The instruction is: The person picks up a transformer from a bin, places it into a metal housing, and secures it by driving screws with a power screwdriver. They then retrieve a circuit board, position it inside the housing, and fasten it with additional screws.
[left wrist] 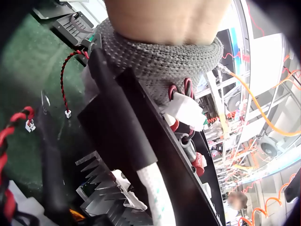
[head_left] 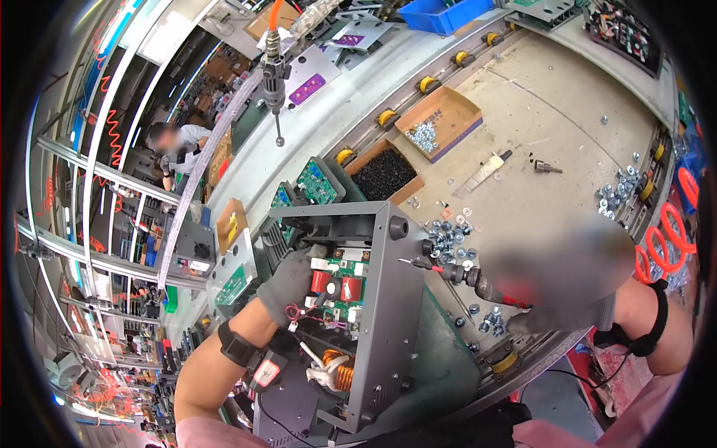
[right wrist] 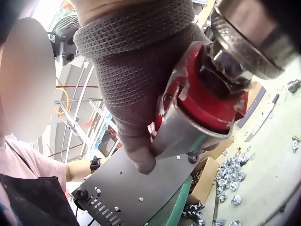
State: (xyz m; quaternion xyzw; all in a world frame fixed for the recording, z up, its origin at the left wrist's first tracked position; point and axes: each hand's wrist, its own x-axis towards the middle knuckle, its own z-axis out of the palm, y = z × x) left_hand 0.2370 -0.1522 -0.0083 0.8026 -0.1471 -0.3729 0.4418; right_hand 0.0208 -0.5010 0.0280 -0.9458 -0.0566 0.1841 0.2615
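Observation:
A dark grey metal casing point(head_left: 392, 291) stands tilted in front of me, its open side showing a green circuit board with red cylindrical parts point(head_left: 351, 289) and a copper coil point(head_left: 343, 373). My gloved left hand point(head_left: 290, 287) reaches into the casing beside the board; its fingertips are hidden there. In the left wrist view, a black-sleeved cable point(left wrist: 117, 108) crosses in front of the glove. My gloved right hand point(right wrist: 136, 89) grips a red and silver air screwdriver point(right wrist: 195, 113). In the head view its bit points at the casing's side panel, near the upper black foot point(head_left: 399, 227); a blur covers much of this hand.
Loose screws point(head_left: 448, 237) lie right of the casing. Behind it stand cardboard boxes of black screws point(head_left: 385, 175) and silver nuts point(head_left: 441, 123). Another driver point(head_left: 274, 82) hangs from an orange hose. A coiled red hose point(head_left: 661, 243) is at the right. A person point(head_left: 179, 142) stands in the background.

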